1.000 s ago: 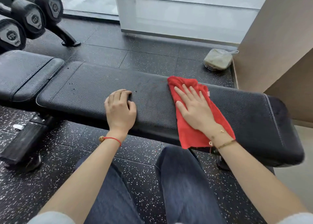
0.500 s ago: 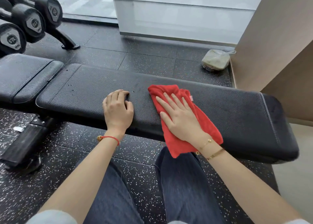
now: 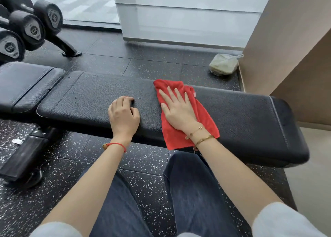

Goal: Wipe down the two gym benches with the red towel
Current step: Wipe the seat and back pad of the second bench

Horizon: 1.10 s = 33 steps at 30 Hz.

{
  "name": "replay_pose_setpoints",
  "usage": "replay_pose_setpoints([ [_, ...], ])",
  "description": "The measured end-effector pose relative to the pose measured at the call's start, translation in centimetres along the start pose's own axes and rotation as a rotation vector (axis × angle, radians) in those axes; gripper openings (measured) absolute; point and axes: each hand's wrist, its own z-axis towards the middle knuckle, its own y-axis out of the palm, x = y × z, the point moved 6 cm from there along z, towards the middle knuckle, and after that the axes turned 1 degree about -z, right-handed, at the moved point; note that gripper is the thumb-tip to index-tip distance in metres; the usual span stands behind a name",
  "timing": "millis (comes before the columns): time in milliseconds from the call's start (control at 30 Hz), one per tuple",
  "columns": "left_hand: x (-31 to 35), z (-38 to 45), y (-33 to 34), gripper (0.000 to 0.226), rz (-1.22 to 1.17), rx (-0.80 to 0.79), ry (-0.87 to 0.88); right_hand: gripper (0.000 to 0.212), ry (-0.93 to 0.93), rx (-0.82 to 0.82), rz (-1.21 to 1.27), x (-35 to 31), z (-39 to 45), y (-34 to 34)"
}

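The right hand [image 3: 179,111] lies flat on the red towel [image 3: 180,136], fingers straight and slightly spread, palm pressing the cloth onto the long black pad of the gym bench [image 3: 241,114], the worktop here. The towel lies under and around this hand: its far edge bunches just beyond the fingertips, and its near end hangs over the bench's front edge below the wrist. Two thin gold bracelets [image 3: 198,134] circle the right wrist.

Just left of the towel, not touching it, the left hand [image 3: 123,114] rests on the same pad with its fingers curled under, knuckles forward, holding nothing. A red string bracelet [image 3: 116,145] sits on that wrist.

Further left of the left hand, a shorter black seat pad [image 3: 26,84] adjoins the long pad across a narrow seam, and the bench's dark base [image 3: 21,157] stands on the speckled black floor [image 3: 146,165]. Beyond that, at the far left, black dumbbells [image 3: 30,27] rest on a rack. Far beyond the right hand, a clear bag with something greenish inside [image 3: 223,64] lies on the floor against a beige wall [image 3: 286,39]. Below both forearms, the person's legs in dark jeans [image 3: 189,192] show.
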Motion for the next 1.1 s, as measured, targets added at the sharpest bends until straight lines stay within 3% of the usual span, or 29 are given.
replay_pose_setpoints([
  [167,2.1,-0.4,-0.4,0.042,0.024,-0.009,0.048,0.053,-0.063,0.053,-0.003,2.5,-6.0,-0.6],
  [300,7.0,-1.4,1.1,0.041,-0.054,-0.069,0.168,0.052,0.087,0.078,0.03,8.0,-7.5,-1.4],
  [500,11.8,-2.9,4.3,0.039,-0.073,-0.161,0.204,0.053,0.276,0.059,0.011,11.3,-1.3,-2.3],
  [867,11.9,-3.7,5.6,0.033,-0.007,-0.112,0.239,0.052,0.134,0.111,0.033,11.8,-9.2,-2.2],
  [1100,12.2,-3.7,5.6,0.032,0.015,-0.109,0.226,0.054,0.469,0.088,0.011,19.2,-4.5,-3.7],
])
